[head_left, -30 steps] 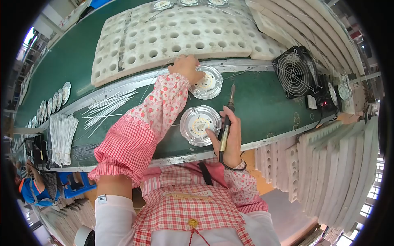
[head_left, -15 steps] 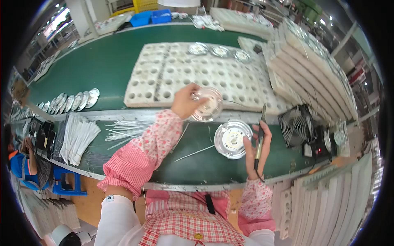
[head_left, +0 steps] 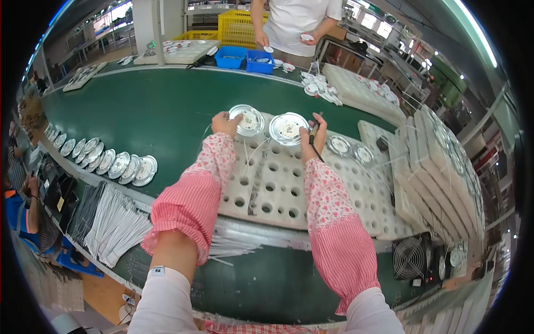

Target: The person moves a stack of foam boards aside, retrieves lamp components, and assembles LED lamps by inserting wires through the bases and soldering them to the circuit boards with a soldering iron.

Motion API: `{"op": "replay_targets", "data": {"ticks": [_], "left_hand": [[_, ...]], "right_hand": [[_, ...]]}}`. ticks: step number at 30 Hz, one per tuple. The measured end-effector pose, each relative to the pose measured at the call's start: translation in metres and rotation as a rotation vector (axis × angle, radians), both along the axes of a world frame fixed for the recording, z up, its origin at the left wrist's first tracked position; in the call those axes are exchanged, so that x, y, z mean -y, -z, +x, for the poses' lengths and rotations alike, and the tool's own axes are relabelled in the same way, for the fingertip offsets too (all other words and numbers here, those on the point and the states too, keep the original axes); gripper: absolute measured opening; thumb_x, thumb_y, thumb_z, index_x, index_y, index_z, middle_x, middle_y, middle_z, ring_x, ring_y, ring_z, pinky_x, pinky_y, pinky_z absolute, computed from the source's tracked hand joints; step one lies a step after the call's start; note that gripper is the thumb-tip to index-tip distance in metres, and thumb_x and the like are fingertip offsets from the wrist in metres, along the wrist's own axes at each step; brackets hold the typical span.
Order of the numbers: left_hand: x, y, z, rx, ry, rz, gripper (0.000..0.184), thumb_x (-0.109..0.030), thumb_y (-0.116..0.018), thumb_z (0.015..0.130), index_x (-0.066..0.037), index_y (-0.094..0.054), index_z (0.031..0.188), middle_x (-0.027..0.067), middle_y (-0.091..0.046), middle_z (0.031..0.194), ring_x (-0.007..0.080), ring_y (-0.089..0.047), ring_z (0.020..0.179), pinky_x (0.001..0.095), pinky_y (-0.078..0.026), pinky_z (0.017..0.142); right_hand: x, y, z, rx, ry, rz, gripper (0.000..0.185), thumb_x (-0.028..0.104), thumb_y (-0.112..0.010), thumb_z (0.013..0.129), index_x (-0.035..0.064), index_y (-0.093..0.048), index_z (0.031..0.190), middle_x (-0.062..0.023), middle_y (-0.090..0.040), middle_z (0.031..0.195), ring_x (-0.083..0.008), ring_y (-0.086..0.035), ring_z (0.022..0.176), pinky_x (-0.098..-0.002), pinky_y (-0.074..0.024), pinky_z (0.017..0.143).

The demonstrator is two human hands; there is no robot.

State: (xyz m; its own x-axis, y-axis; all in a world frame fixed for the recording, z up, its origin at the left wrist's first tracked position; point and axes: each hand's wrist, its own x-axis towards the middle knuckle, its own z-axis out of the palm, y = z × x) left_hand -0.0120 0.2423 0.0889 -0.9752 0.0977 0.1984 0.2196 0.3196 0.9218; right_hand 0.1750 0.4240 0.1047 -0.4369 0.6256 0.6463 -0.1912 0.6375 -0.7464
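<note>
My left hand (head_left: 224,123) is closed on the edge of a round silver lamp plate (head_left: 250,118) with a pale circuit board in its middle. A second lamp plate (head_left: 287,128) is pinched by the thumb of my right hand (head_left: 310,139). That hand also grips a soldering iron (head_left: 316,127), its dark cord hanging down the wrist. Both plates are over the far edge of a white foam tray (head_left: 261,192) full of round holes; whether they rest on it I cannot tell. Thin white wires (head_left: 251,151) trail below them. Two more lamp plates (head_left: 339,145) lie on the tray to the right.
Overlapping lamp plates (head_left: 119,165) line the bench's left side, near a bundle of white wire sleeves (head_left: 114,225). A fan (head_left: 409,259) and stacked foam trays (head_left: 434,161) stand at right. Across the green bench (head_left: 167,100), a co-worker (head_left: 297,25) stands behind blue bins (head_left: 259,62).
Both hands have moved forward from the near bench edge to the tray's far side, each carrying a lamp plate. The soldering iron stays in my right hand. The view has tilted up.
</note>
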Motion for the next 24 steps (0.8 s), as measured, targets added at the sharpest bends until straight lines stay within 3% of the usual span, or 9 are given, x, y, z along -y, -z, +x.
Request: {"op": "replay_targets", "data": {"ticks": [2, 3, 6, 12, 13, 15, 17, 21, 24], "left_hand": [[-0.008, 0.004, 0.003, -0.017, 0.057, -0.047, 0.071, -0.04, -0.087, 0.072, 0.005, -0.065, 0.122, 0.0205, -0.07, 0.115, 0.0326, -0.068, 0.106, 0.0391, -0.053, 0.093], [-0.011, 0.006, 0.01, -0.115, 0.013, -0.336, 0.076, -0.046, -0.081, 0.077, 0.001, -0.058, 0.133, 0.0198, -0.063, 0.129, 0.0344, -0.062, 0.117, 0.0425, -0.049, 0.099], [-0.007, 0.016, 0.025, -0.169, 0.085, -0.616, 0.082, -0.051, -0.073, 0.083, 0.0, -0.047, 0.142, 0.0203, -0.054, 0.14, 0.0355, -0.058, 0.123, 0.0466, -0.046, 0.102], [-0.003, 0.019, 0.027, -0.217, 0.095, -0.525, 0.078, -0.052, -0.068, 0.085, -0.001, -0.046, 0.14, 0.0183, -0.055, 0.138, 0.035, -0.058, 0.121, 0.0491, -0.049, 0.097], [0.008, 0.017, 0.026, -0.245, 0.114, -0.497, 0.069, -0.05, -0.065, 0.088, -0.002, -0.051, 0.136, 0.0165, -0.058, 0.136, 0.0356, -0.059, 0.119, 0.0494, -0.049, 0.097], [0.037, 0.012, 0.026, -0.426, 0.067, -0.424, 0.034, -0.032, -0.055, 0.096, -0.004, -0.073, 0.102, 0.0142, -0.066, 0.125, 0.034, -0.063, 0.111, 0.0483, -0.05, 0.094], [0.086, -0.001, 0.027, -0.357, 0.068, -0.414, 0.035, -0.032, -0.052, 0.097, -0.005, -0.074, 0.094, 0.0123, -0.066, 0.124, 0.0313, -0.061, 0.114, 0.0516, -0.042, 0.101], [0.212, -0.006, 0.022, -0.197, -0.023, -0.847, 0.069, -0.065, -0.058, 0.087, -0.006, -0.068, 0.12, 0.0136, -0.047, 0.149, 0.0348, -0.039, 0.14, 0.0661, -0.026, 0.11], [0.29, -0.001, 0.028, -0.055, -0.08, -1.243, 0.129, -0.093, -0.058, 0.062, -0.002, -0.037, 0.151, 0.0174, -0.017, 0.164, 0.0398, -0.011, 0.152, 0.0731, -0.015, 0.112]], "right_hand": [[-0.006, 0.013, -0.022, 0.068, 0.025, 0.083, 0.057, 0.005, -0.07, 0.082, 0.0073, -0.048, 0.135, -0.0168, -0.058, 0.122, -0.0321, -0.058, 0.111, -0.0412, -0.0438, 0.099], [-0.004, 0.018, -0.023, 0.198, 0.101, 0.216, 0.059, 0.009, -0.074, 0.08, 0.0091, -0.049, 0.134, -0.018, -0.059, 0.12, -0.0349, -0.057, 0.11, -0.0455, -0.0412, 0.101], [0.002, 0.026, -0.014, 0.404, 0.107, 0.368, 0.063, 0.014, -0.078, 0.079, 0.01, -0.049, 0.135, -0.018, -0.06, 0.12, -0.0365, -0.056, 0.112, -0.047, -0.0394, 0.102], [-0.005, 0.036, -0.008, 0.405, 0.128, 0.484, 0.052, 0.029, -0.076, 0.083, 0.0105, -0.059, 0.128, -0.0174, -0.066, 0.117, -0.0368, -0.063, 0.106, -0.0458, -0.0478, 0.091], [-0.004, 0.033, -0.003, 0.298, 0.152, 0.613, 0.054, 0.028, -0.076, 0.082, 0.01, -0.058, 0.13, -0.0173, -0.068, 0.114, -0.0373, -0.065, 0.103, -0.0428, -0.0493, 0.09], [0.012, 0.009, 0.03, 0.34, 0.099, 0.58, 0.052, 0.021, -0.074, 0.085, 0.0077, -0.057, 0.132, -0.0167, -0.066, 0.12, -0.0354, -0.064, 0.107, -0.0415, -0.0493, 0.092], [0.045, -0.034, 0.082, 0.409, 0.028, 0.61, 0.05, 0.013, -0.074, 0.086, 0.0032, -0.056, 0.132, -0.0156, -0.065, 0.124, -0.0304, -0.064, 0.111, -0.0369, -0.0484, 0.096], [0.099, -0.087, 0.191, 0.548, 0.093, 0.648, 0.043, 0.005, -0.068, 0.09, 0.0015, -0.057, 0.131, -0.0164, -0.064, 0.124, -0.0312, -0.062, 0.113, -0.0382, -0.0465, 0.099], [0.118, -0.101, 0.258, 0.635, 0.196, 0.617, 0.04, 0.003, -0.064, 0.092, -0.0001, -0.056, 0.131, -0.0189, -0.062, 0.125, -0.0318, -0.061, 0.114, -0.0382, -0.0446, 0.101]]}}
